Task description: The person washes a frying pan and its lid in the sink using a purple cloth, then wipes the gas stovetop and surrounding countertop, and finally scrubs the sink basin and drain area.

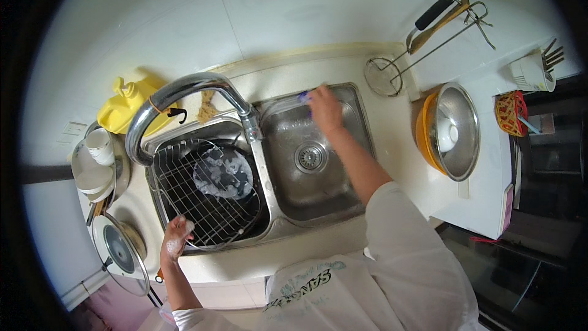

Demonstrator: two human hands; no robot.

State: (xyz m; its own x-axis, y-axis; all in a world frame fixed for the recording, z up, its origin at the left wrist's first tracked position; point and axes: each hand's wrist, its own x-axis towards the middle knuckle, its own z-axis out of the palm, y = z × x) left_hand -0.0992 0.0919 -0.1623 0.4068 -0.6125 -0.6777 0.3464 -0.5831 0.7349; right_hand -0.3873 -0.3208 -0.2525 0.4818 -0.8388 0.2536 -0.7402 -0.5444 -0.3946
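Observation:
My left hand, wet with suds, grips the near left rim of a metal wire rack. The rack lies tilted over a black pan in the left basin. White foam floats on water in the pan, seen through the wires. At the back of the right basin, my right hand is closed on a small purple object, mostly covered by the fingers; its kind is unclear. A drain strainer shows in the basin floor.
A chrome faucet arches over the left basin. Behind it are a yellow jug and a brown scrubber. Stacked bowls and a glass lid stand left. Nested bowls and a wire strainer are right.

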